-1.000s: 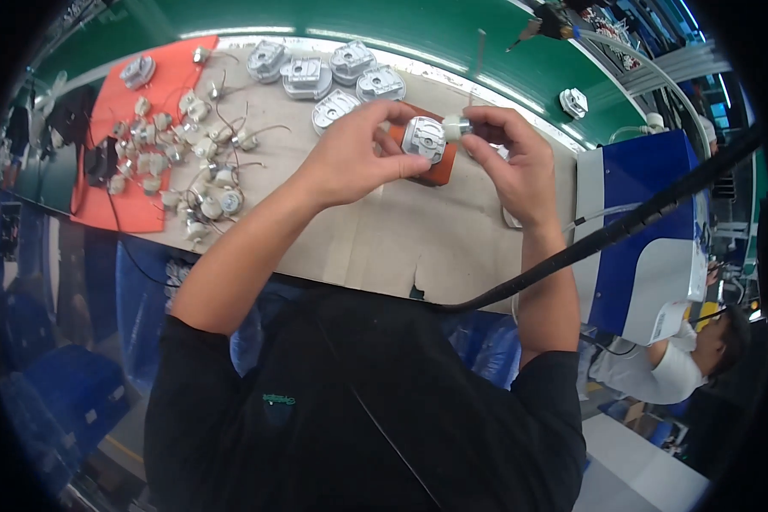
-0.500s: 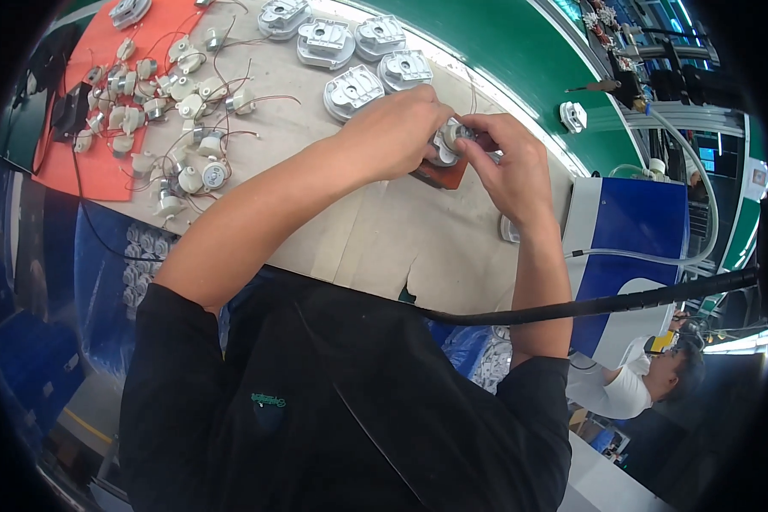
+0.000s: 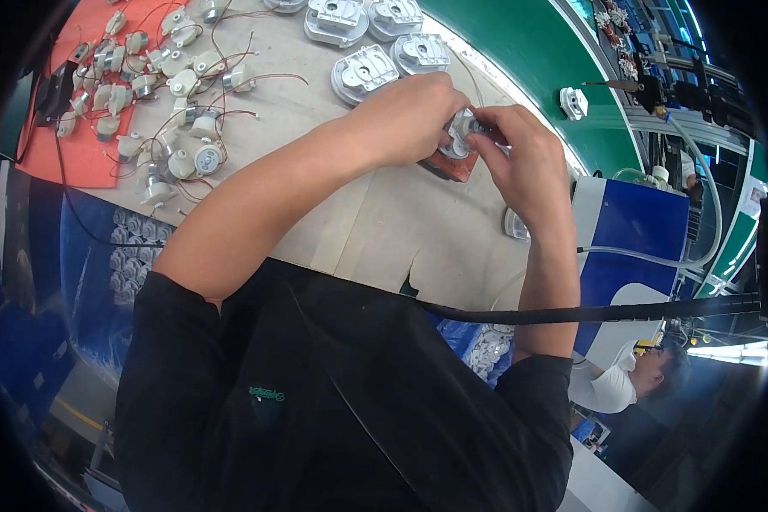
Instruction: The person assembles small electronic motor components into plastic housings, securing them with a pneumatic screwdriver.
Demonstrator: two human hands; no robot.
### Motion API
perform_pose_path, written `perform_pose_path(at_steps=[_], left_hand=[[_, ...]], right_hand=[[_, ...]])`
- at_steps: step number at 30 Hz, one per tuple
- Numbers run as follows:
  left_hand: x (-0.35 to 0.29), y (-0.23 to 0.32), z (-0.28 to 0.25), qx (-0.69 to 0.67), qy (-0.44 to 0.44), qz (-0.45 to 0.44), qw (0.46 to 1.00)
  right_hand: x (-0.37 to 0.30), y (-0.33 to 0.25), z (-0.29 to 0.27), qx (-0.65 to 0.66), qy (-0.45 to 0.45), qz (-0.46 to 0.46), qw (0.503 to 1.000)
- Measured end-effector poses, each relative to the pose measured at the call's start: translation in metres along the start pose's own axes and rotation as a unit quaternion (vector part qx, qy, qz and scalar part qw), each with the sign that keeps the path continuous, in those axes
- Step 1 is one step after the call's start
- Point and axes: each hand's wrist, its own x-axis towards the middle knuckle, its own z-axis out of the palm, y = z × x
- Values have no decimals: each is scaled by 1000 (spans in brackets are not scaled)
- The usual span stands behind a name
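Both of my hands meet over a small whitish motor-like part [image 3: 461,132] at the table's right side. My left hand [image 3: 422,115] is closed on its left side, with the fingertips partly hidden. From the right, my right hand [image 3: 525,158] pinches the part between thumb and fingers. Directly under it lies a reddish-brown block [image 3: 450,167]. Just beyond my left hand stand several white plastic housings [image 3: 364,72]. Off to the left, several small cream gear motors [image 3: 183,83] with thin red and dark wires lie loose.
An orange-red sheet [image 3: 55,162] lies under some motors. A green belt [image 3: 520,51] runs beyond the table, carrying a white housing [image 3: 573,103]. A black cable [image 3: 520,317] crosses over my right forearm. At the right sits another person [image 3: 610,388]. A clear-looking round part [image 3: 515,224] lies near my right wrist.
The view has shifted slightly, so the housings and motors sit higher. Both hands stay on the small part, with little change in their grip.
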Motion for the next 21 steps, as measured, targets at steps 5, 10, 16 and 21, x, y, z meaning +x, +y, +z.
perform_pose_path(at_steps=[5,10,16,21], left_hand=[[1,-4,2,-1,10,5,1000],[3,-2,2,-3,9,27,1000],[4,-2,1,17,3,8,1000],[2,-6,4,15,26,36,999]], right_hand=[[5,0,-4,6,-18,10,1000],[-2,7,0,63,11,21,998],[-17,10,-27,38,205,-1,978],[33,8,-93,-61,647,-226,725]])
